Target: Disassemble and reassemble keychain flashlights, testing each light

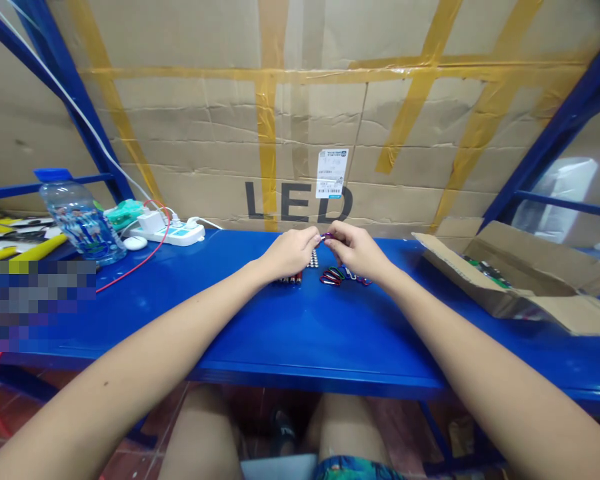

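Over the far half of the blue table, my left hand (293, 250) and my right hand (353, 247) meet, fingers pinched. Between their fingertips is a small purple carabiner (327, 236), mostly hidden by the fingers. Just below my right hand lies a group of carabiners (333, 275) in red, green, blue and silver. Small silver pieces (313, 261) stand in rows between the hands; their kind is too small to make out. Under my left hand, several slim red and dark rods with metal ends (293, 279) lie side by side, partly covered.
An open cardboard box (510, 293) with small green and dark parts stands right. At left are a water bottle (83, 220), a white power strip (183, 233), a round white object (135, 243) and a red cable (130, 272). A large carton (205, 140) backs the blue table (300, 333).
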The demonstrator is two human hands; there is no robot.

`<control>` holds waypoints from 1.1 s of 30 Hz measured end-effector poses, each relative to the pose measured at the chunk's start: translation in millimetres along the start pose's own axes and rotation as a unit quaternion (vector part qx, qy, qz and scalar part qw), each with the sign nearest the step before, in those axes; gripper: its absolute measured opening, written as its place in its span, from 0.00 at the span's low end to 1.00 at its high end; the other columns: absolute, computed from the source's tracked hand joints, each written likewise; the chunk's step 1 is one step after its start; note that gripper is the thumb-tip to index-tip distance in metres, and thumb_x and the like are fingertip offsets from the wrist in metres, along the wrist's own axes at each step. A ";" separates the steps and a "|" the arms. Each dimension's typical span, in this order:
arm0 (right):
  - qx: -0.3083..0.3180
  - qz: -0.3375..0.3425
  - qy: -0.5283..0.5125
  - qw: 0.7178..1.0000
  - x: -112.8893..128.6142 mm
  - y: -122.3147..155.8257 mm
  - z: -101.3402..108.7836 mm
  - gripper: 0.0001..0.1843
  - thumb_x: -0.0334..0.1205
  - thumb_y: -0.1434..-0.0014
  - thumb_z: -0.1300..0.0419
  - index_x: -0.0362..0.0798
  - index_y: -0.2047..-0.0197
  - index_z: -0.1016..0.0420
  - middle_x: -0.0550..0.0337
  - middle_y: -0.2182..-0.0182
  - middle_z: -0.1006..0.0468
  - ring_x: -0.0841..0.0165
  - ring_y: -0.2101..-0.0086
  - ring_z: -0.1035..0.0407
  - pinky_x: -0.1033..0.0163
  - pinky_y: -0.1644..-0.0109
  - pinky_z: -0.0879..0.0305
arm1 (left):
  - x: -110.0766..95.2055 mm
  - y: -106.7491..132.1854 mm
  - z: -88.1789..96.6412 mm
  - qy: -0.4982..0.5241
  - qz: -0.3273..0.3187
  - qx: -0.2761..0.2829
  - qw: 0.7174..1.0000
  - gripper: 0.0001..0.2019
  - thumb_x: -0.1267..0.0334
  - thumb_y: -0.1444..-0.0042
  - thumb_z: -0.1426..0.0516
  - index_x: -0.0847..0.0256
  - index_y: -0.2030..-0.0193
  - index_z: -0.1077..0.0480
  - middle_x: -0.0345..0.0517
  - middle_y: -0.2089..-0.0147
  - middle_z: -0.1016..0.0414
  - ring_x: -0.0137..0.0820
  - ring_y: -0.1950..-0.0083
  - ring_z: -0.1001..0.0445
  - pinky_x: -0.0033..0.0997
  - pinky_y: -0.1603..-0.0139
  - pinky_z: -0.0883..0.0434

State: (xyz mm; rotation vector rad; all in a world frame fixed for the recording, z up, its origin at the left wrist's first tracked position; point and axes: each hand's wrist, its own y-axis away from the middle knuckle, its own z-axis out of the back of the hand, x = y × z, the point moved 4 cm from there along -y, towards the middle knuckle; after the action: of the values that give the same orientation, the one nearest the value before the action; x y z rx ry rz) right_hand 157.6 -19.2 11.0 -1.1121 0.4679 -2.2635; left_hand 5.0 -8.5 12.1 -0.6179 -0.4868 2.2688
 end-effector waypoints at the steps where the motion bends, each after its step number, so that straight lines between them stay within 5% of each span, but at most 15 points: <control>1: -0.007 0.008 0.014 1.000 0.3 0.2 0.5 0.07 0.38 0.38 0.45 0.50 0.68 0.38 0.66 0.80 0.35 0.70 0.77 0.39 0.62 0.69 0.43 | 0.9 -0.7 -0.1 0.050 0.006 -0.005 0.999 0.16 0.58 0.31 0.57 0.59 0.69 0.39 0.43 0.71 0.31 0.32 0.68 0.32 0.32 0.67 0.41; 5: -0.025 0.016 0.047 0.998 -0.3 0.1 4.5 0.06 0.39 0.38 0.45 0.49 0.67 0.35 0.64 0.78 0.33 0.70 0.75 0.39 0.61 0.68 0.44 | 7.2 -5.1 -1.1 0.188 0.031 -0.014 0.982 0.14 0.59 0.35 0.53 0.60 0.71 0.38 0.42 0.70 0.31 0.30 0.66 0.33 0.31 0.64 0.38; 8: -0.044 0.010 0.057 0.997 -3.9 -1.8 10.1 0.06 0.38 0.39 0.44 0.49 0.68 0.34 0.63 0.77 0.32 0.69 0.74 0.39 0.61 0.67 0.44 | 17.3 -13.7 -1.2 0.199 0.033 -0.009 0.979 0.11 0.62 0.38 0.51 0.61 0.68 0.32 0.42 0.67 0.27 0.30 0.64 0.32 0.31 0.61 0.36; 14: -0.076 -0.009 0.097 0.992 -18.8 -5.6 20.4 0.08 0.38 0.39 0.43 0.49 0.71 0.34 0.63 0.78 0.31 0.68 0.74 0.39 0.60 0.67 0.45 | 46.6 -50.2 -3.4 -0.032 0.040 0.081 0.995 0.05 0.63 0.47 0.46 0.60 0.68 0.29 0.44 0.67 0.24 0.33 0.65 0.30 0.33 0.64 0.36; 19: -0.078 -0.031 0.102 0.991 -28.4 -5.3 24.6 0.06 0.38 0.39 0.43 0.49 0.68 0.30 0.60 0.74 0.27 0.66 0.71 0.36 0.60 0.65 0.43 | 61.3 -76.9 -24.7 -0.199 0.035 0.239 0.950 0.10 0.65 0.49 0.44 0.58 0.60 0.25 0.50 0.59 0.21 0.37 0.64 0.27 0.34 0.63 0.33; 25: -0.070 -0.032 0.117 0.990 -30.8 -4.7 24.9 0.06 0.39 0.39 0.43 0.49 0.68 0.29 0.59 0.73 0.25 0.65 0.70 0.34 0.60 0.64 0.43 | 55.8 -87.9 -46.1 -0.207 -0.032 0.298 0.931 0.13 0.70 0.49 0.45 0.58 0.60 0.22 0.49 0.59 0.20 0.34 0.64 0.26 0.32 0.62 0.31; 33: -0.076 -0.036 0.118 0.989 -31.9 -4.9 27.0 0.07 0.39 0.39 0.43 0.48 0.67 0.28 0.58 0.72 0.24 0.65 0.69 0.33 0.60 0.64 0.42 | 63.8 -89.8 -45.8 -0.195 -0.035 0.305 0.932 0.12 0.69 0.50 0.42 0.60 0.60 0.20 0.52 0.60 0.19 0.37 0.63 0.25 0.35 0.59 0.30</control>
State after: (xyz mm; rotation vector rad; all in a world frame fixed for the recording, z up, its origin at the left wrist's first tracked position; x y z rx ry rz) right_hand 193.4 3.0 10.4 -0.9490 0.7157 -2.4710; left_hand 39.9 105.1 2.0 0.1643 0.0333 2.3036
